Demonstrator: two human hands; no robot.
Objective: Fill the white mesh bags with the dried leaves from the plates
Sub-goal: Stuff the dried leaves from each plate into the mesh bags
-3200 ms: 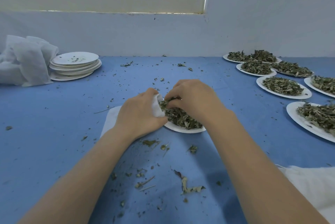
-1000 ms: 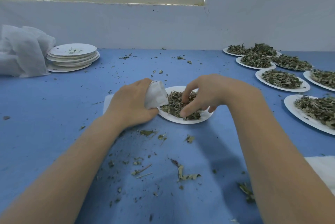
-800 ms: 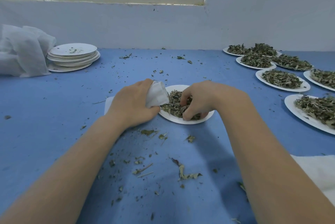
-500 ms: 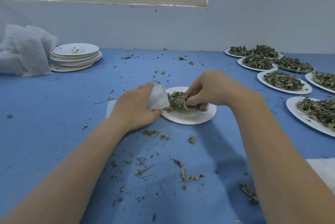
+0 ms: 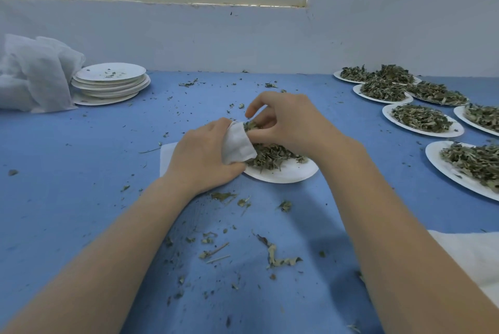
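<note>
At the table's middle, my left hand [image 5: 201, 156] grips a white mesh bag [image 5: 238, 144] with its mouth turned toward a white plate [image 5: 286, 173] of dried leaves [image 5: 271, 155]. My right hand [image 5: 286, 123] is over the plate, its fingers curled round a pinch of leaves right at the bag's mouth. The bag's lower part lies flat on the blue table under my left hand.
Several plates heaped with dried leaves [image 5: 421, 118] line the right side. A stack of used plates [image 5: 110, 82] and a heap of white bags [image 5: 35, 71] sit at the far left. White fabric [image 5: 469, 258] lies at the near right. Leaf crumbs litter the table.
My right hand scooped leaves from the plate, lifted them and carried them left to the bag's mouth. My left hand has kept hold of the bag.
</note>
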